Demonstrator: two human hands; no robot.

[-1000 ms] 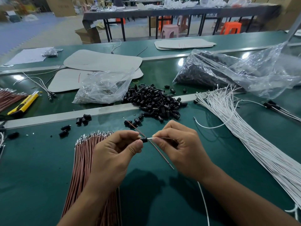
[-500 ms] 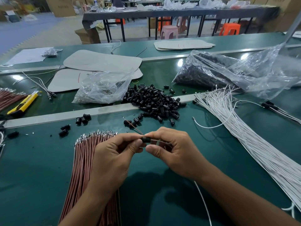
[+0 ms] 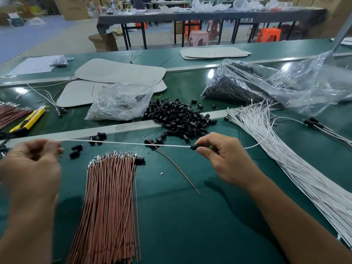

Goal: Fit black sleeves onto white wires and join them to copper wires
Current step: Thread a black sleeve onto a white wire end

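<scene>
A white wire (image 3: 123,143) runs taut above the green table between my hands. My left hand (image 3: 32,164), blurred at the left, pinches its end. My right hand (image 3: 222,155) pinches a black sleeve (image 3: 195,147) threaded on the wire; past that hand the wire curves toward the white wire bundle (image 3: 285,159). One copper wire (image 3: 171,162) lies loose on the table under the white one. A copper wire bundle (image 3: 108,206) lies between my forearms. Loose black sleeves (image 3: 179,119) are piled behind.
A clear bag of black sleeves (image 3: 266,86) lies at the back right and a near-empty clear bag (image 3: 122,101) at centre. A yellow utility knife (image 3: 28,121) and another copper bundle (image 3: 11,113) lie far left. Finished wires (image 3: 327,128) rest at the right.
My hands, held close together at the centre, have drawn apart: the left went far left with the wire end, and the sleeve slid along the wire. The copper wire dropped to the table.
</scene>
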